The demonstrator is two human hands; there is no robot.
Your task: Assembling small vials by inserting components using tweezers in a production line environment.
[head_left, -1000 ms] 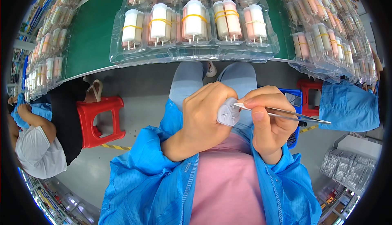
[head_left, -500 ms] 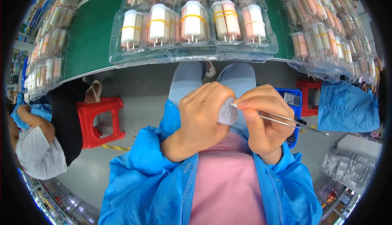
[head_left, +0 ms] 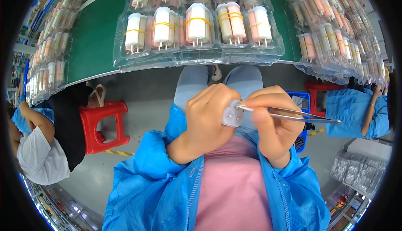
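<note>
My left hand (head_left: 209, 120) is closed around a translucent, whitish piece with a rounded, lobed end face (head_left: 233, 114) bearing small points; the rest of it is hidden in my fist. Between the thumb and fingers of my right hand (head_left: 274, 124) is a pair of metal tweezers (head_left: 303, 116), its arms slanting out to the right. The pale, pointed tip of the tweezers touches or nearly touches the lobed end; whether it pinches something small there I cannot tell. Both hands are above my lap.
Ahead, a clear plastic tray (head_left: 201, 57) holds banded bundles of white, pink and grey cylinders with thin pins, on a green table (head_left: 94, 38). More loaded trays stand at both sides. Red stools (head_left: 104, 126), a blue bin (head_left: 307, 136) and co-workers (head_left: 42, 143) flank me.
The tweezers have rolled slightly in my right fingers, showing a broader arm. My left hand keeps its grip. At the right, a co-worker's arm has come into view.
</note>
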